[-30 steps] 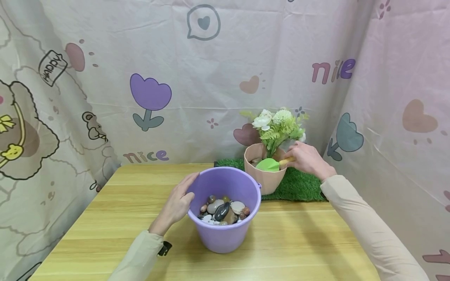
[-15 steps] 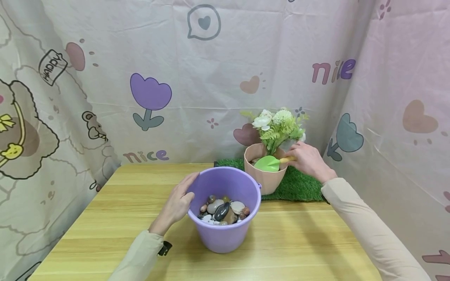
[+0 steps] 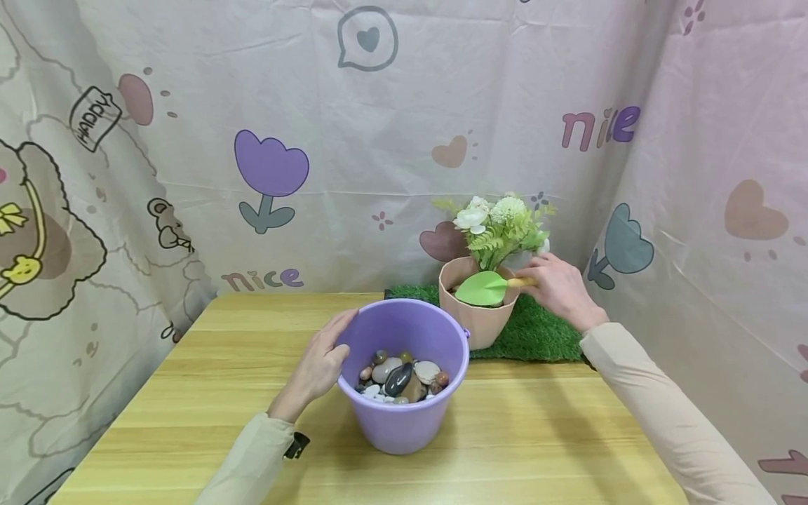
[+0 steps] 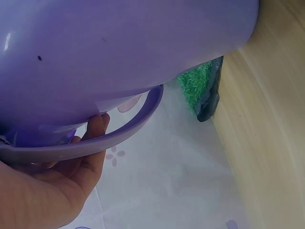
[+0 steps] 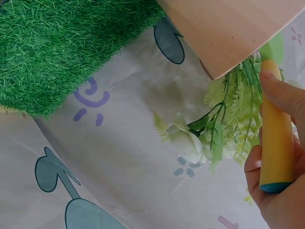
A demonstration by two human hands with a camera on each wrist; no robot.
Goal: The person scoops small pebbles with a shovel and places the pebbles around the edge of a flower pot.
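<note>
At nine o'clock on the purple bucket [image 3: 400,429], the left hand [image 3: 318,359] holds the rim, fingers curved round it. Beyond, toward one o'clock, stands the flower pot [image 3: 475,324]; over its mouth lies the green trowel [image 3: 482,288], gripped by the right hand [image 3: 557,287] at the pot's three o'clock. A sharp lift or twist could snag the flowers [image 3: 501,228] or spill a load, though whether the blade carries any I cannot tell
</note>
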